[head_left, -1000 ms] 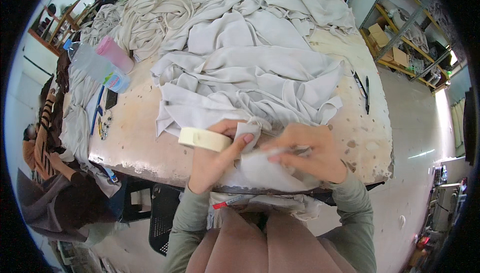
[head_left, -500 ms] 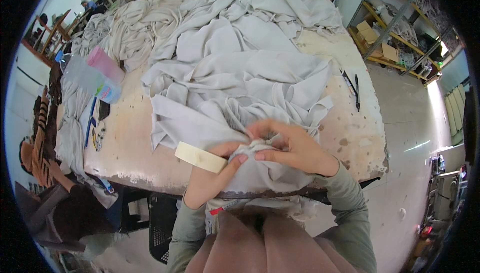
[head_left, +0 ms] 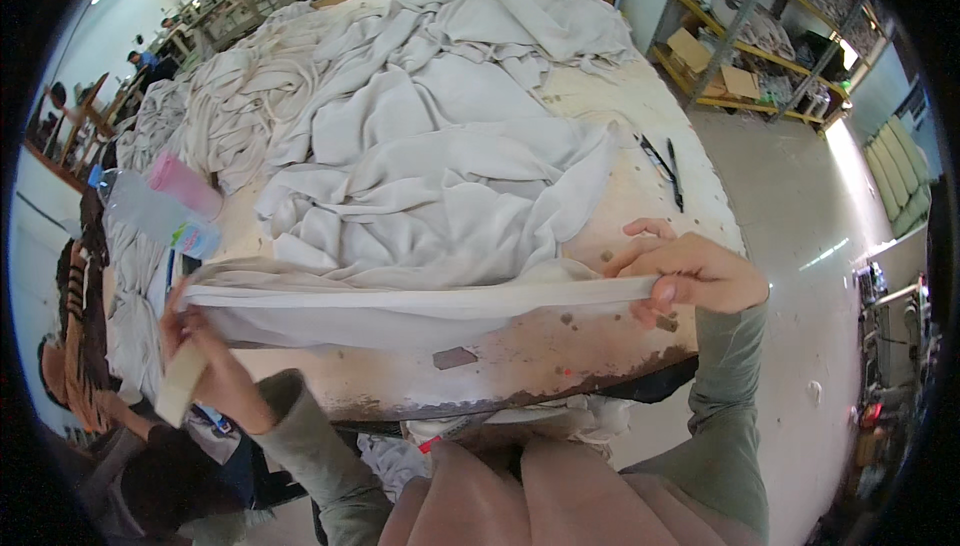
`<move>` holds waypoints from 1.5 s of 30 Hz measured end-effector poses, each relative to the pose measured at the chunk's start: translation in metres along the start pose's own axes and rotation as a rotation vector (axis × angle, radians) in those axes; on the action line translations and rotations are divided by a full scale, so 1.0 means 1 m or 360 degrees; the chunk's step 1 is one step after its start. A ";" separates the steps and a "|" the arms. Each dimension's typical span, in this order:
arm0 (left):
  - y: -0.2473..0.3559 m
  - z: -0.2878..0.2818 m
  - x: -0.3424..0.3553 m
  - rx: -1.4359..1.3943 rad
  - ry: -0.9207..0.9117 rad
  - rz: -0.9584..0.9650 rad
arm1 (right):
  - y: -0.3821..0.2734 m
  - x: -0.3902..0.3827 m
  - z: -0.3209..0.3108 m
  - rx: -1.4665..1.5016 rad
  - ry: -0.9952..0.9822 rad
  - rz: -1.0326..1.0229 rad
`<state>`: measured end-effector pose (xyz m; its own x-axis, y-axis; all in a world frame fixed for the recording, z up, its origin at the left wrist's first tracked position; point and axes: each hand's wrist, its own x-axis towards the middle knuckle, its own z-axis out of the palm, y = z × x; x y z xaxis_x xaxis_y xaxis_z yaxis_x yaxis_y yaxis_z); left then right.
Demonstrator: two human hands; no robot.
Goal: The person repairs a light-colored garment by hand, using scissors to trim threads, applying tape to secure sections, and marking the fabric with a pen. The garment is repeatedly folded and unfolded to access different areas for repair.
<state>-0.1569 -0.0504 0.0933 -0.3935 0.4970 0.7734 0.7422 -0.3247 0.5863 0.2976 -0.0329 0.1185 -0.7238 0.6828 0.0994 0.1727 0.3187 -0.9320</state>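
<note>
Strip of pale grey cloth (head_left: 420,298) is stretched taut w/ its long axis running left-right across the near edge of the worktable (head_left: 600,346), just above it, one end in each hand, so neither is nearer than the other. Left hand (head_left: 195,346) sits low at the table's left corner, fingers closed around the cloth end and also a flat cream ruler-like stick (head_left: 180,386) hanging down. Right hand (head_left: 695,276) is out wide at the right, forearm angled up from below, thumb & fingers pinched on the other end; rest of the grey fabric pile (head_left: 430,146) lies beyond.
</note>
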 end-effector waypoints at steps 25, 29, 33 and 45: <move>-0.224 -0.026 0.047 0.1083 -0.0001 0.0127 | 0.112 -0.051 -0.044 0.1857 0.0492 0.0333; -0.207 -0.034 0.045 0.1031 -0.0127 -0.0192 | 0.118 -0.048 -0.058 0.2066 0.0126 0.0089; -0.156 -0.038 0.035 0.0022 -0.0109 -0.0748 | 0.110 -0.018 -0.053 0.1263 0.1310 -0.0303; -0.039 -0.096 0.012 -0.1360 0.0605 -0.1094 | 0.112 0.060 0.134 -0.1360 0.0562 -0.0400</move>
<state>-0.2421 -0.1090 0.1028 -0.8165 0.5529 0.1660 -0.2424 -0.5894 0.7706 0.1841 -0.0439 -0.0269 -0.5871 0.6433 0.4914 0.5697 0.7596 -0.3138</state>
